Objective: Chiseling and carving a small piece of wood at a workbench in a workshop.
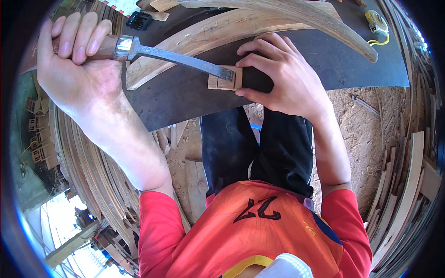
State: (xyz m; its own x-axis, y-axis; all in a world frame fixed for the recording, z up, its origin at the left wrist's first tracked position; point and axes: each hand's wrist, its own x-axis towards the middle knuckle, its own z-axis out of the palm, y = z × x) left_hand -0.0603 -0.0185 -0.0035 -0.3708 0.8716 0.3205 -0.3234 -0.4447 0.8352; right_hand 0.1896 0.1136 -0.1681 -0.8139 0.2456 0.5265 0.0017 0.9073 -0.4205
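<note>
My left hand (88, 55) is wrapped round the wooden handle of a chisel (181, 61), palm turned up. The chisel's long grey blade slants down to the right, and its tip lies over a small wooden block (213, 83). Dark lines mark the top of this block, which rests on a dark work surface (181, 99). At the block's right end, my right hand (292, 76) curves inward, with thumb and index finger against its near and far corners. Its other fingers are bent behind the index finger.
A wide curved board (204, 39) lies beyond the block, with a narrower curved wooden piece (333, 32) across it. A yellow tape measure (377, 22) sits at far right, a black brush-like object (139, 21) at far left. Wood strips (88, 157) are stacked at left.
</note>
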